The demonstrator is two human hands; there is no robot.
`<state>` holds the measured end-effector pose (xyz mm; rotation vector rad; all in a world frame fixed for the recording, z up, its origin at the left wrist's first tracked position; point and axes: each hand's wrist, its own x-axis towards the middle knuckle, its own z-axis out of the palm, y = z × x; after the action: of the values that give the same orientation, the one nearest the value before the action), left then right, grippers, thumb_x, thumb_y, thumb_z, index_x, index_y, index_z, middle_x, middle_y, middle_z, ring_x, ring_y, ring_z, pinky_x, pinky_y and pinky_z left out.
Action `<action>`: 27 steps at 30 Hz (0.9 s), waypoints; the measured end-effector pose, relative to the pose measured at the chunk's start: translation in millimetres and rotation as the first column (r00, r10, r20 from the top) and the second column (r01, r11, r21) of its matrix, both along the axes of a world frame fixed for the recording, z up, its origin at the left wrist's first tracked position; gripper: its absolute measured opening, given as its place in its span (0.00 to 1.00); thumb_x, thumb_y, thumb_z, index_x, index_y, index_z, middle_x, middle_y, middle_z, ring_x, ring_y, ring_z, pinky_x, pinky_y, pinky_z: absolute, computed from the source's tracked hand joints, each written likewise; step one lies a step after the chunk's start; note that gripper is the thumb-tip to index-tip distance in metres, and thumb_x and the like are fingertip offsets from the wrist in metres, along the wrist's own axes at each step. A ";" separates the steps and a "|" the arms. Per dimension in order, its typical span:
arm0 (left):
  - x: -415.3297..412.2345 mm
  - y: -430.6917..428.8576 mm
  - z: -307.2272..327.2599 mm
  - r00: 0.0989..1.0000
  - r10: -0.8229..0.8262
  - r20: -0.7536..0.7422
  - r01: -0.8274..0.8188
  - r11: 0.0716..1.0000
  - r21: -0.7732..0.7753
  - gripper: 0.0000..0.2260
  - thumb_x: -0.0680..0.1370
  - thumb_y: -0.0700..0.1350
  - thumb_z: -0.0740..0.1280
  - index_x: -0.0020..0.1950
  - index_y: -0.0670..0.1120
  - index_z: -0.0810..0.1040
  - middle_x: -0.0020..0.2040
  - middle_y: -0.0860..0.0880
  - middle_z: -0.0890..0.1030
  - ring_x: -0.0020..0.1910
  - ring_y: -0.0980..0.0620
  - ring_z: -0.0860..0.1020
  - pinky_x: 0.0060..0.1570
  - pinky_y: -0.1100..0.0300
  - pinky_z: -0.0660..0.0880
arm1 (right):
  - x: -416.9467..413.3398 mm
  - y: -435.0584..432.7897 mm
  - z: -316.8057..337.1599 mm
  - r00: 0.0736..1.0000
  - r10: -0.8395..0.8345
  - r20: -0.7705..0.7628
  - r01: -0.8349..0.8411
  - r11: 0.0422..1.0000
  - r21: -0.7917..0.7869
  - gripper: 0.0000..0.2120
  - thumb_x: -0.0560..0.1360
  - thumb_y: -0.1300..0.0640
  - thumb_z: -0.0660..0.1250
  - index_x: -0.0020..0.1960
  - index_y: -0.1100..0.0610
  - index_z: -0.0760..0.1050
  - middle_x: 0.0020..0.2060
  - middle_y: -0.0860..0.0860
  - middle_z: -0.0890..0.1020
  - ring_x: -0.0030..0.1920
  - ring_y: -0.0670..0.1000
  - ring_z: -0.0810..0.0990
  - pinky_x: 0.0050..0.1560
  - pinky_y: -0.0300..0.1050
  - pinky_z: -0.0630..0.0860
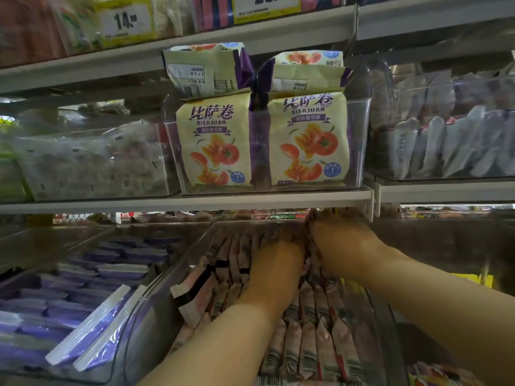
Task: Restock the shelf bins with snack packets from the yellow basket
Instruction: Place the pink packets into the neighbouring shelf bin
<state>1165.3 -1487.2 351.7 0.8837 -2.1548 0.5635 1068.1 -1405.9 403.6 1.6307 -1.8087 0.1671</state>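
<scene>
A clear bin (156,296) on the lower shelf holds rows of pink and white snack packets (309,349) standing on edge. Both my arms reach deep into it, under the lip of the shelf above. My left hand (278,257) lies among the packets at the back of the bin, its fingers blurred and buried in them. My right hand (340,246) is just to its right, and its fingers seem to grip a bunch of the pink packets (313,218) near the shelf lip. The yellow basket is not clearly in view.
The bin to the left holds purple packets (83,296). On the shelf above, a clear bin holds cream Bisajuan bags (214,146), with more clear bins (446,140) on either side. The shelf edge (250,197) hangs right above my hands. A yellow patch (479,280) shows behind my right forearm.
</scene>
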 end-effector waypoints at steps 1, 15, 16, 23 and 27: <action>0.3 0.2 0.6 1.000 0.010 0.004 -0.010 1.000 -0.011 0.10 0.80 0.42 0.62 0.60 0.46 0.78 0.56 0.46 0.80 0.50 0.45 0.79 0.45 0.56 0.75 | 1.3 -0.6 0.5 1.000 -0.001 -0.015 0.001 1.000 -0.005 0.16 0.76 0.60 0.63 0.63 0.58 0.73 0.59 0.56 0.76 0.58 0.59 0.77 0.56 0.50 0.75; 13.8 -11.9 4.1 0.990 -0.136 0.032 0.133 0.987 0.090 0.20 0.78 0.50 0.63 0.70 0.52 0.67 0.64 0.48 0.75 0.57 0.44 0.76 0.51 0.55 0.73 | -15.0 -5.3 13.7 0.912 0.250 0.325 -0.333 0.913 0.234 0.22 0.69 0.49 0.73 0.61 0.47 0.73 0.52 0.44 0.78 0.51 0.43 0.76 0.46 0.27 0.71; 17.5 -13.9 4.3 0.984 -0.174 0.034 0.169 0.978 0.123 0.22 0.78 0.51 0.63 0.71 0.53 0.65 0.65 0.48 0.75 0.58 0.44 0.76 0.51 0.55 0.74 | -16.6 -0.4 12.8 0.875 0.304 0.378 -0.396 0.898 0.193 0.18 0.70 0.51 0.72 0.58 0.46 0.74 0.48 0.41 0.78 0.48 0.38 0.75 0.44 0.23 0.69; 11.6 -3.5 1.8 0.926 -0.351 0.142 0.350 0.936 0.030 0.33 0.72 0.61 0.68 0.74 0.57 0.59 0.73 0.53 0.67 0.69 0.49 0.68 0.66 0.51 0.67 | -38.6 20.3 -5.8 0.578 0.455 0.677 -0.534 0.839 -0.108 0.19 0.76 0.64 0.61 0.63 0.49 0.75 0.61 0.46 0.78 0.61 0.45 0.74 0.64 0.42 0.70; -10.3 -8.4 3.1 0.945 -0.255 0.203 0.262 0.965 -0.007 0.30 0.76 0.52 0.68 0.75 0.51 0.62 0.73 0.48 0.67 0.69 0.45 0.68 0.65 0.54 0.65 | -44.3 17.3 -7.6 0.621 0.427 0.657 -0.494 0.864 -0.094 0.16 0.77 0.64 0.59 0.61 0.55 0.76 0.60 0.51 0.79 0.61 0.50 0.75 0.64 0.46 0.69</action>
<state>1155.0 -1495.6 354.8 0.5306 -2.3883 0.5743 1023.8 -1388.6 396.0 2.2876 -1.8296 1.0354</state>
